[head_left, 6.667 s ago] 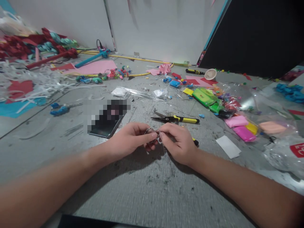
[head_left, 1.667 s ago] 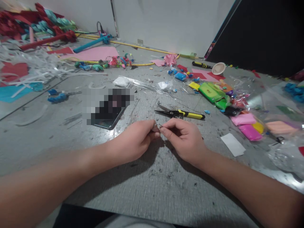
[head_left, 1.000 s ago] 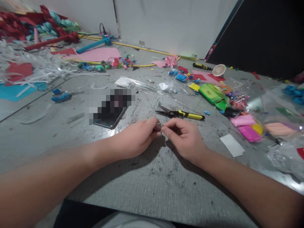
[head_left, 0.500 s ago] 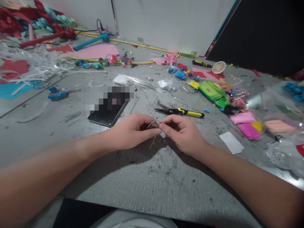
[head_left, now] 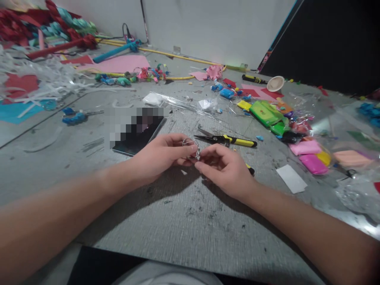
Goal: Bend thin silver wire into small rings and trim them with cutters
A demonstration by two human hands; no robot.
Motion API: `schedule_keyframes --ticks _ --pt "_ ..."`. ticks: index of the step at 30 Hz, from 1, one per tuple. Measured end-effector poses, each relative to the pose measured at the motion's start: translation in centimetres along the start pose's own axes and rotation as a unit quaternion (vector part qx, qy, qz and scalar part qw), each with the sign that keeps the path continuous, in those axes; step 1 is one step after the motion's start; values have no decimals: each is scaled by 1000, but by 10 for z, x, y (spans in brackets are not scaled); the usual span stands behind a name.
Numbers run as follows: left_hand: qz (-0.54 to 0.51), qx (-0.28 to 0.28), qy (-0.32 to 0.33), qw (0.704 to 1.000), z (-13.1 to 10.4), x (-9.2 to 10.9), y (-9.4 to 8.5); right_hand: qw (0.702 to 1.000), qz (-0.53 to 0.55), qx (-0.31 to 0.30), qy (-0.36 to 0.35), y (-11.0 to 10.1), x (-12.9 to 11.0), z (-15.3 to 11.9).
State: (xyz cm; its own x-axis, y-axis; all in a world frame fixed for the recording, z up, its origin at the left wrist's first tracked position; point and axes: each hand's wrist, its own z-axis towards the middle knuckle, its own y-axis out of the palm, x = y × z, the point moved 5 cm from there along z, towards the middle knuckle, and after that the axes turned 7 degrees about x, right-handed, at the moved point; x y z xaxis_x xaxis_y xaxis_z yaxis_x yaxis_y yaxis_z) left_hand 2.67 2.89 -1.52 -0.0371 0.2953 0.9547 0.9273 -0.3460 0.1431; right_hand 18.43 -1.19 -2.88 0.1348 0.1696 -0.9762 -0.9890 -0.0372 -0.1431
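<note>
Left hand (head_left: 162,156), at the centre of the frame, pinches a small silvery wire ring (head_left: 198,152) between thumb and forefinger, its other fingers curled beneath. Right hand (head_left: 227,168), just right of centre, is drawn narrow, its thumb tip reaching the lower right side of the ring; whether finger and thumb close on the wire there or only brush it, I cannot tell. The ring sits in the short gap between both sets of fingertips, a little above the grey tabletop (head_left: 190,233).

Above the right hand, pliers (head_left: 228,140) with yellow and black grips lie sideways, their dark nose pointing left, just beyond the ring; this leaves little room on the far side. A yellow and black handle end (head_left: 251,169) sticks out behind the right hand's edge. Close on the upper left, a phone (head_left: 126,150) lies aslant, its lower right edge running up to the back of the left hand. Right of the right wrist, near but apart, is a white paper slip (head_left: 291,178).

Most room lies toward the bottom of the frame, where a wide stretch of dark-specked tabletop runs from below the hands to the near edge, flanked by the two forearms. At middle right, a magenta packet (head_left: 313,163) and a green packet (head_left: 265,113) bound the open surface.
</note>
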Motion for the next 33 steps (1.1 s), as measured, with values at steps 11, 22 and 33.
schedule_keyframes --ticks 11,22,33 --pt "-10 3 4 1000 -1 0 0 999 31 -10 3 2 2 -2" --pt "16 -1 29 999 2 2 -2 1000 19 5 -17 -3 5 4" --pt "-19 19 10 1000 3 0 -9 999 -1 49 -19 -14 4 11"
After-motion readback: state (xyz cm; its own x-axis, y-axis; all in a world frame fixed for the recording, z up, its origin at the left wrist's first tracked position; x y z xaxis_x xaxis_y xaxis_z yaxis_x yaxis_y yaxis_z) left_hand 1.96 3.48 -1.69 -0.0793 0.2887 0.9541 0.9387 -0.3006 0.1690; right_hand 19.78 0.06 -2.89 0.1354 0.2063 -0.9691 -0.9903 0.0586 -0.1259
